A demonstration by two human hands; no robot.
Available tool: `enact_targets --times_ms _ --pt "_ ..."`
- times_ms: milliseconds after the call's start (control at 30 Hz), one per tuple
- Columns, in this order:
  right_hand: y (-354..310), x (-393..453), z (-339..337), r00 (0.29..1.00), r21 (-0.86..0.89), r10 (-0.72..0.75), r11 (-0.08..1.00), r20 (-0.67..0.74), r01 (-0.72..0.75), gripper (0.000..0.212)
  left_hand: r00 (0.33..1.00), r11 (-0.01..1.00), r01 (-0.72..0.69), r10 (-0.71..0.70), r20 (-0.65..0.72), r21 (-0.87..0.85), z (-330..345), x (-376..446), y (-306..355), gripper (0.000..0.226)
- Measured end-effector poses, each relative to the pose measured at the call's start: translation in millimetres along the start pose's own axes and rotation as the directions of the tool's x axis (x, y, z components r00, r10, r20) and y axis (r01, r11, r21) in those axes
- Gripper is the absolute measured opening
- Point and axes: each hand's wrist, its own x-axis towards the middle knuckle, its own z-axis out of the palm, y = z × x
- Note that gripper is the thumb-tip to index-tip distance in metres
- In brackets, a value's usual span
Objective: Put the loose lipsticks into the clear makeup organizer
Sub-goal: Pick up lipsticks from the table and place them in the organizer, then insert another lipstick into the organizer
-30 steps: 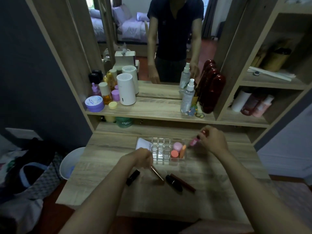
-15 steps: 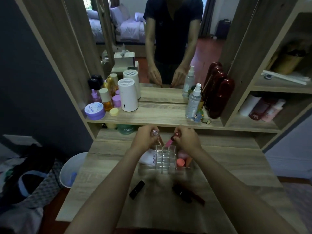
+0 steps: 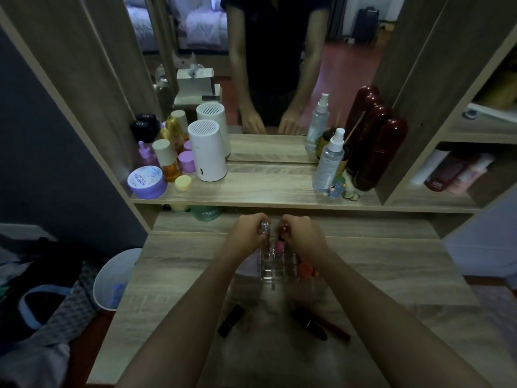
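Both hands are over the clear organizer, which sits on the table in front of the lower shelf, and each is lowering a lipstick into its grid; the left hand has its grip closed round a slim tube with a clear rounded cap, held upright over the back cells; the right hand has its grip closed round a pink lipstick with a dark red top, just beside the other, its lower end already down among the cells, though whether it has reached the bottom I cannot tell. An orange-capped item stands in the right part of the organizer, partly behind the right wrist.

The step in hand looks like seating these two tubes; three loose pieces remain on the near part of the table: a black lipstick to the left, and to the right a second dark lipstick lying against a thin red pencil-like stick; so the task seems roughly half done.

The next move calls for letting each tube drop straight into its own cell and opening the fingers without tipping the neighbours; the organizer is light and clear, so a sideways nudge could slide it; then either hand should reach back toward the near edge for the remaining pieces.
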Motion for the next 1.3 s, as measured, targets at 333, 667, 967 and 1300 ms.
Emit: enact_targets --times_ms 333,667,967,1300 --pt "-1.0 -3.8 5.5 0.998 -0.029 0.023 0.999 0.055 -0.022 0.021 0.998 0.998 -0.068 0.068 0.019 0.002 8.5 -1.3 -4.9 0.026" --pt "-0.3 -6.6 0.5 0.999 -0.016 0.022 1.000 0.042 -0.022 0.026 0.997 0.997 -0.077 0.077 0.004 -0.015 7.9 -5.5 -4.1 0.026" --pt "57.3 -39.8 -28.8 0.995 -0.084 0.094 0.992 0.034 -0.091 0.028 0.946 0.958 -0.247 0.270 -0.178 0.143 -1.9 -34.2 1.7 0.032" --pt "96.4 -121.8 20.5 0.908 -0.099 0.219 0.976 0.356 -0.196 0.018 0.971 0.957 -0.233 0.219 0.095 0.175 49.2 -101.6 -15.4 0.014"
